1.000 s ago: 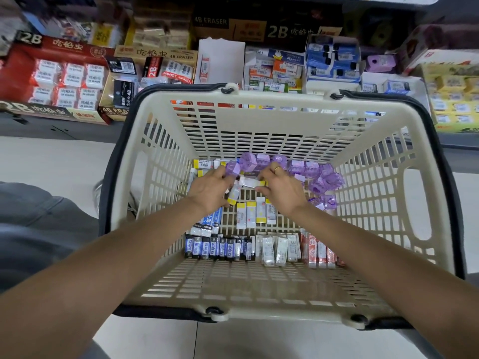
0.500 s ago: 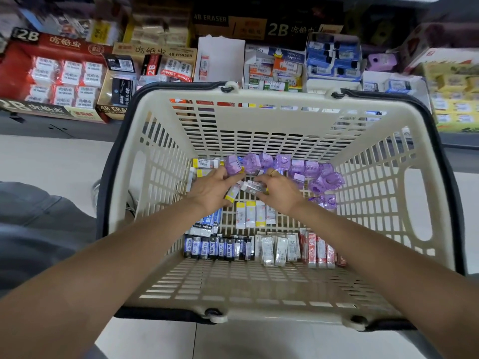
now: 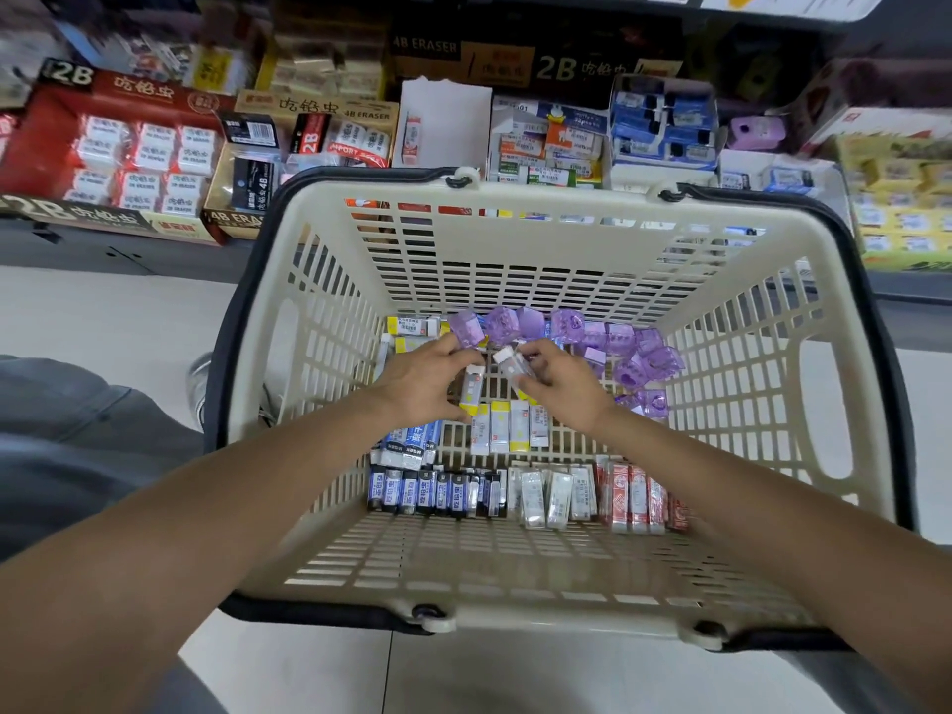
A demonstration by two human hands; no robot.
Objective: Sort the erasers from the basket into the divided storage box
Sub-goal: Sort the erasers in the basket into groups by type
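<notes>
A beige slotted basket (image 3: 541,234) stands on the floor with many erasers on its bottom. Both my hands are inside it. My left hand (image 3: 422,378) pinches a white eraser with a yellow end (image 3: 472,390). My right hand (image 3: 559,381) grips another white eraser (image 3: 510,367), tilted, just beside the first. Below them lies a short row of white-and-yellow erasers (image 3: 507,427). Purple erasers (image 3: 626,347) are heaped at the far right of the basket floor. Dark blue erasers (image 3: 432,489), clear-wrapped white ones (image 3: 554,489) and red-and-white ones (image 3: 636,494) line the near side.
A low shelf behind the basket carries display boxes of erasers: a red 2B box (image 3: 113,146) at the left, mixed divided boxes (image 3: 551,141) in the middle, yellow packs (image 3: 901,198) at the right. My knee (image 3: 77,435) is at the left over pale floor tiles.
Both hands have drawn slightly nearer within the basket, each lifting a white eraser out of the pile by the purple ones; the erasers now stand more upright between the hands.
</notes>
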